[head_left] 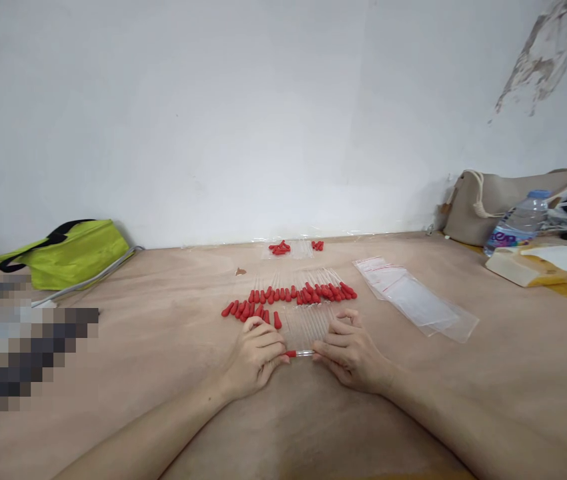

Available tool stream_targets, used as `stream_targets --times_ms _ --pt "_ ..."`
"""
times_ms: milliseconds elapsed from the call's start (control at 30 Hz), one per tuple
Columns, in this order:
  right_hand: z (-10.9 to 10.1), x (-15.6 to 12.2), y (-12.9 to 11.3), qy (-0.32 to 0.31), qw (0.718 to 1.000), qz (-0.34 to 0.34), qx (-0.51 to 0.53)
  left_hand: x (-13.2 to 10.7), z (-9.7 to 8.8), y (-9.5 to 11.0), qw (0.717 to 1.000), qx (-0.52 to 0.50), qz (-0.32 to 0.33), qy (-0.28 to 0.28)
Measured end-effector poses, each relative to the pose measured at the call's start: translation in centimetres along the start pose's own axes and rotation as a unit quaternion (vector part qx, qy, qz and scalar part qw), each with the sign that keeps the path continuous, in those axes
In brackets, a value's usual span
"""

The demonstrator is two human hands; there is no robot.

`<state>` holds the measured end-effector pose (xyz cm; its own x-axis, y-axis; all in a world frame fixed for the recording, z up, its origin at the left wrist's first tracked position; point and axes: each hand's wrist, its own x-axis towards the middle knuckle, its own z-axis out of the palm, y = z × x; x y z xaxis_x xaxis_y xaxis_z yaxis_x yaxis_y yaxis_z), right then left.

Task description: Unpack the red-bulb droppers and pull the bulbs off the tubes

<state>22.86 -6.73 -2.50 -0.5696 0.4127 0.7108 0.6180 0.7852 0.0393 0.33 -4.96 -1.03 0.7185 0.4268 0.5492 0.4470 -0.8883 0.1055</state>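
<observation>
Forearms (163,423) converge across the tabletop (128,347); the left hand (257,355), closed in a pinch, holds a red bulb (291,354), the right hand (351,352) likewise a clear tube (305,353), bulb and tube meeting end to end. Beyond lie bare tubes (308,325), further bulbs (234,307) and bulb-tipped tubes (316,291); clear bags (421,301) lie rightward.

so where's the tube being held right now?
Head view, lower centre: the tube runs between the left hand and right hand, red end leftward, nearer the camera than the red bulbs.
</observation>
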Motion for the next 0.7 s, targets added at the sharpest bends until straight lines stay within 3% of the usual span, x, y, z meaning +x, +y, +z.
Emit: stream_targets --times_ms 133,300,500,700 --pt "-0.6 -0.6 0.8 -0.007 1.0 0.015 -0.004 -0.7 -0.5 -0.8 1.0 -0.018 -0.021 0.007" --pt "-1.1 -1.2 2.1 -0.009 0.995 0.097 -0.009 -1.9 -1.3 -2.5 0.986 -0.069 -0.135 0.073" --pt "-0.5 -0.2 1.5 0.034 0.99 0.138 0.004 -1.7 -2.5 -5.4 0.939 -0.043 -0.287 0.184" --pt "-0.5 2.5 1.2 0.057 0.97 0.228 0.056 -2.4 -3.1 -8.7 0.885 -0.077 -0.405 0.214"
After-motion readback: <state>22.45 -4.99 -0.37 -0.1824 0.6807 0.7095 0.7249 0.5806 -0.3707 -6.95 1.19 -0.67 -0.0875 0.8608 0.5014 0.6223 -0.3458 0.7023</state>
